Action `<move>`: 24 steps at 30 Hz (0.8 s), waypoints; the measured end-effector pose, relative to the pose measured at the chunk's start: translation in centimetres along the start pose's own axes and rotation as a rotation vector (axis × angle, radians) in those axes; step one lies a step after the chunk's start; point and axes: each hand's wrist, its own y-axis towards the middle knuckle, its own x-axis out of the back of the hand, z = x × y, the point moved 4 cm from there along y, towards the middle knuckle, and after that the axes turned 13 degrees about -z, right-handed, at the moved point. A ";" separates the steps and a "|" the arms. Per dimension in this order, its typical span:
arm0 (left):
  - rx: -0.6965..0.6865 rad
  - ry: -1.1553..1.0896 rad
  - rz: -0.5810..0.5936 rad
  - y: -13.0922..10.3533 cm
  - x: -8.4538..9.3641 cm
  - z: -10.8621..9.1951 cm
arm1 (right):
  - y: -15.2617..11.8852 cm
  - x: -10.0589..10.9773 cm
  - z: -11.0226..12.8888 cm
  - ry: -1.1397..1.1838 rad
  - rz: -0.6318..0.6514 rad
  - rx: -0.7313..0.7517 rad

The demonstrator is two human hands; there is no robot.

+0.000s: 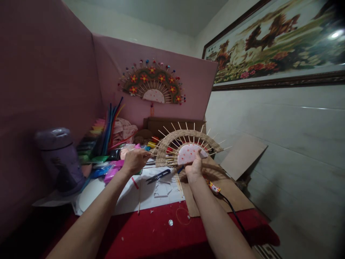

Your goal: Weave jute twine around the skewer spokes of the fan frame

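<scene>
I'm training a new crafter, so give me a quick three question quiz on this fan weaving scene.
1. True or false: the right hand grips the woven fan by its dotted pink base.
2. What does the left hand touch? A) the scissors B) the fan's left edge C) the purple jar
3. What hangs on the pink board?

Key: 1 true. 2 B. 3 A finished fan with red flowers.
</scene>
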 end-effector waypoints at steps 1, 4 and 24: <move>-0.004 -0.004 -0.003 0.0 -0.1 0.0 | 0.0 0.0 0.0 0.003 -0.001 -0.003; -0.012 -0.012 0.001 -0.1 -0.2 -0.1 | 0.1 0.0 0.0 0.008 0.004 -0.020; -0.073 -0.102 0.141 -0.2 -0.5 -0.9 | -0.1 0.0 0.0 0.016 0.004 -0.067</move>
